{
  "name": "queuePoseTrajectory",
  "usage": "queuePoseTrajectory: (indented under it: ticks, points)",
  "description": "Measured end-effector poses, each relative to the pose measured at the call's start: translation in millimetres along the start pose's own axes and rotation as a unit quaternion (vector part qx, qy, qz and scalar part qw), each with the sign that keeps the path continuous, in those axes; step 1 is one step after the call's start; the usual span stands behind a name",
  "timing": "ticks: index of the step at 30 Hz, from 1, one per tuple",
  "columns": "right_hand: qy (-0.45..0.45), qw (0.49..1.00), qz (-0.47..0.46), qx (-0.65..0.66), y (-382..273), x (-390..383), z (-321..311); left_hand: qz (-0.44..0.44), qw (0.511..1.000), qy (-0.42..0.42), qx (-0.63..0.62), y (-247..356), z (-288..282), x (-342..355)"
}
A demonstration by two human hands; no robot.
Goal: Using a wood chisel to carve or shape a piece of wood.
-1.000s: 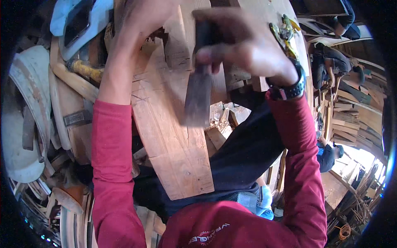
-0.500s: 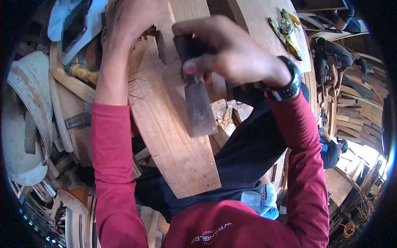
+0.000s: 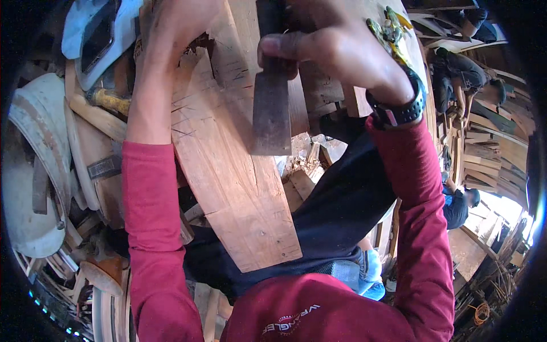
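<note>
A long wooden plank [image 3: 228, 171] runs from my lap up to the top of the view. Pencil marks cross its surface near the upper left. My right hand [image 3: 336, 45] grips a broad flat metal blade [image 3: 272, 108], a chisel-like tool, whose wide end hangs over the plank's right edge. A dark wristwatch [image 3: 401, 108] sits on that wrist. My left hand [image 3: 176, 23] rests on the plank's top left part, its fingers cut off by the frame edge. Both sleeves are red.
Scrap wood and chips [image 3: 307, 165] lie right of the plank. A yellow-handled tool [image 3: 111, 101] and a white curved shell [image 3: 34, 171] sit at the left. Another person [image 3: 461, 202] crouches among stacked timber at the right.
My right hand has risen toward the top of the view with the blade, which now hangs more upright over the plank's right edge. The left hand has stayed on the plank.
</note>
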State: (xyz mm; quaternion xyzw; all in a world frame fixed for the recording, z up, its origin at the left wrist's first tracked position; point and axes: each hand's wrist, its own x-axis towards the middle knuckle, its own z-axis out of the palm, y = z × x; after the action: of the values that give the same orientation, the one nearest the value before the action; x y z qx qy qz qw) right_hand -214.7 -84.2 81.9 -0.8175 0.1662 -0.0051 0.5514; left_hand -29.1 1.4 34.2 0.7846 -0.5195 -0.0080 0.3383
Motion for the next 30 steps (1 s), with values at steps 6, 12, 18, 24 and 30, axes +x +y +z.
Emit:
queuePoseTrajectory:
  ticks: [6, 12, 18, 24, 30]
  points:
    - [-0.029, 0.991, -0.121, -0.054, 9.2, 3.2, 32.5, -0.018, 1.0, -0.016, 0.018, 15.3, -11.4, -4.9]
    - [0.027, 0.995, -0.059, -0.07, 2.2, -0.3, 19.0, -0.019, 0.999, -0.038, -0.015, 7.0, -5.2, 0.2]
    - [0.031, 0.99, -0.141, -0.007, 13.2, -0.3, 27.7, -0.047, 0.999, -0.019, 0.008, 7.5, -0.6, 0.0]
    - [0.044, 0.976, -0.19, -0.097, 21.0, 4.0, 40.1, -0.041, 0.998, -0.045, 0.007, 10.4, -6.8, -0.6]
    - [0.075, 0.992, -0.074, -0.063, 0.6, -0.6, 20.9, -0.039, 0.999, -0.016, -0.003, 2.3, -3.3, -3.1]
